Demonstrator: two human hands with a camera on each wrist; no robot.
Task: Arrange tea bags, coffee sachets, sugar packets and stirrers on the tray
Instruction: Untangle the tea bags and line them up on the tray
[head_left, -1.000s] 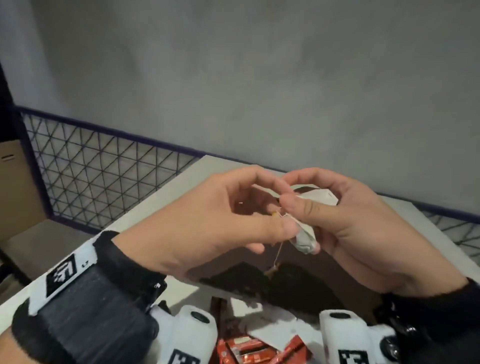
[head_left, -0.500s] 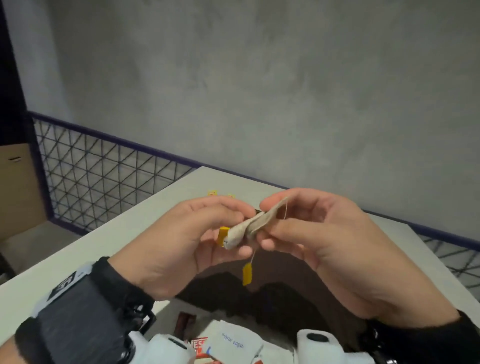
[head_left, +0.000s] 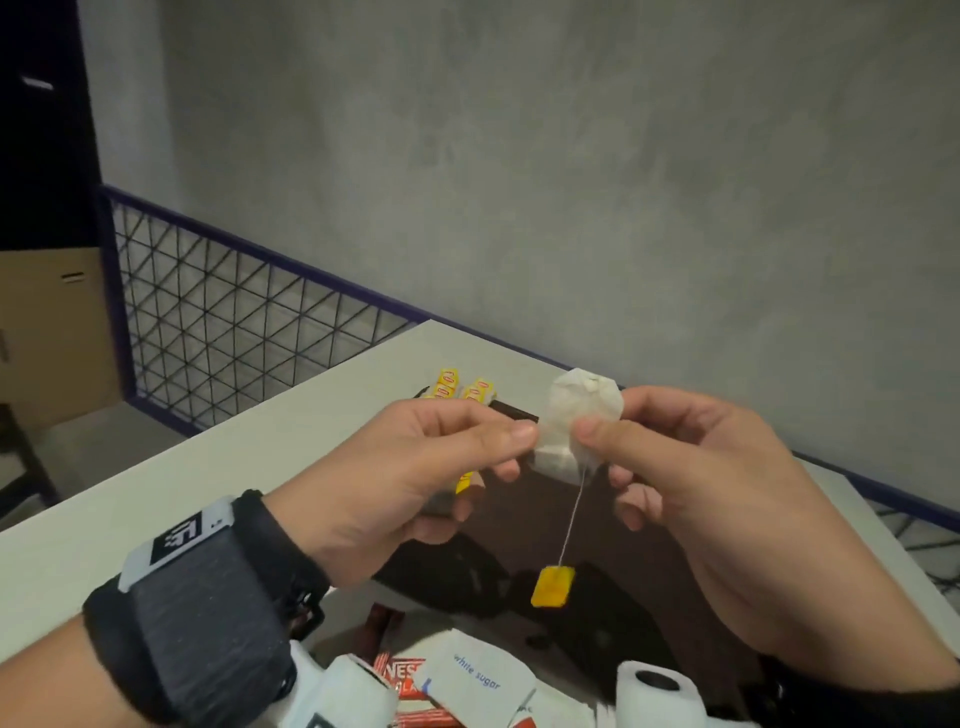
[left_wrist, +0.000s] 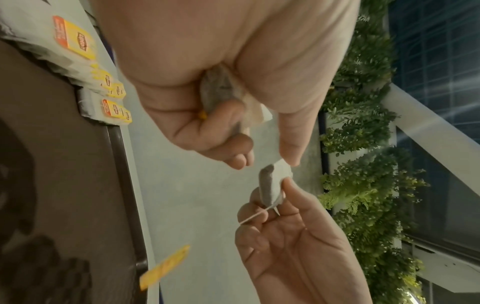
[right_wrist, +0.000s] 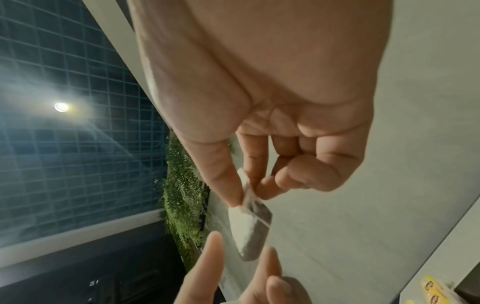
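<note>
A white tea bag (head_left: 563, 436) hangs in the air between both hands, above the dark brown tray (head_left: 670, 587). My right hand (head_left: 597, 436) pinches its right side with thumb and forefinger (right_wrist: 223, 185). The thumb of my left hand (head_left: 519, 441) touches the bag's left edge. A string drops from the bag to a yellow tag (head_left: 553, 586). My left hand's curled fingers also grip a second tea bag (left_wrist: 218, 92) against the palm. Several tea bags with yellow tags (head_left: 460, 387) lie at the tray's far corner (left_wrist: 114, 109).
A white sugar packet (head_left: 478, 675) and red coffee sachets (head_left: 405, 675) lie near the front, under my wrists. The tray sits on a white table (head_left: 234, 467). A dark mesh railing (head_left: 208, 322) runs along the table's far side, with a cardboard box (head_left: 52, 332) beyond it.
The bunched tea bags have come apart. One bag is now spread flat between both hands, its tag dangling lower. The hands have moved slightly apart, and the tray's tea bags have come into view.
</note>
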